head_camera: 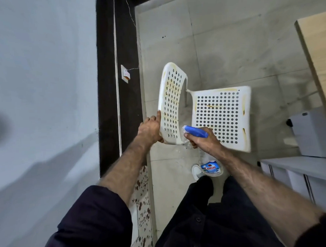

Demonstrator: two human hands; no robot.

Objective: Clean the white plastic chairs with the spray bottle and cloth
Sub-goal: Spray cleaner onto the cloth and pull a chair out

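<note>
At the far left is a pale wall (42,90), then a dark door frame (108,69) with a small white switch (125,74) fixed to it. The left hand (151,130) grips the near edge of the backrest (171,102) of a white plastic chair (221,117) — index finger stretched up along the rim, thumb tucked under the lower corner. The chair stands on a grey tiled floor (220,47); its seat and backrest are full of round holes and streaked with yellowish stains. Just right of the backrest, the right hand (203,138) is closed around the neck of a spray bottle (210,168) — its blue trigger head points at the backrest and the labelled body hangs below the wrist. At the right edge is a wooden tabletop (318,44).
</note>
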